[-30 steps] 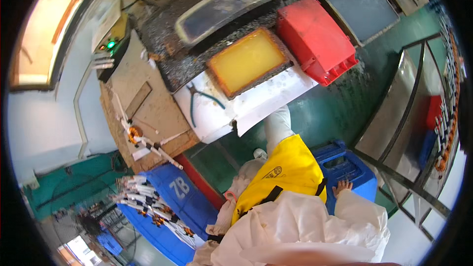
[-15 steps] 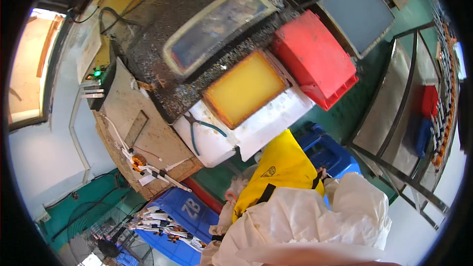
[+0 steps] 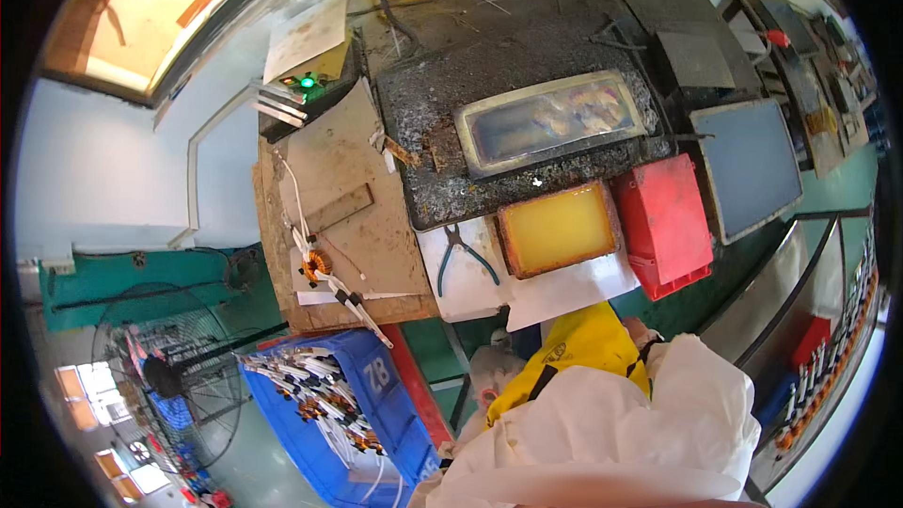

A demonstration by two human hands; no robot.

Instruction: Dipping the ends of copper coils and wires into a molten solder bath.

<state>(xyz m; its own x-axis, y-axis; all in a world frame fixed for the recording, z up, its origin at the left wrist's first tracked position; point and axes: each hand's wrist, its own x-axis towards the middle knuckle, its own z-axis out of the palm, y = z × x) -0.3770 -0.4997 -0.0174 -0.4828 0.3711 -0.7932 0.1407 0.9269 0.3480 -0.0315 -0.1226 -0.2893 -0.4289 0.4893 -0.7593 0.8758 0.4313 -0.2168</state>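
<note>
Neither of my hands can be made out. White sleeves and cloth (image 3: 602, 433) fill the bottom of the view around a yellow apron (image 3: 593, 348). In front of the apron, a rusty-rimmed tray of yellow liquid or wax (image 3: 560, 228) sits on a white board. Cutting pliers with teal handles (image 3: 455, 237) lie spread on that board, left of the tray. On the brown bench to the left lies a copper-wound ring coil (image 3: 315, 266) with white sleeved leads. Beyond the yellow tray is a long metal-framed bath (image 3: 508, 136) with a shiny, partly crusted surface.
A blue bin (image 3: 395, 404) with several wired coils stands lower left, beside a caged fan (image 3: 169, 372). A red bin (image 3: 663, 221) adjoins the yellow tray. Farther right are a grey panel (image 3: 750, 169) and a metal rack holding parts (image 3: 837, 343).
My view has swung left and tilted, so the bench things appear turned and farther right. More of the blue bin and fan shows. The pliers and coil keep their places on the bench.
</note>
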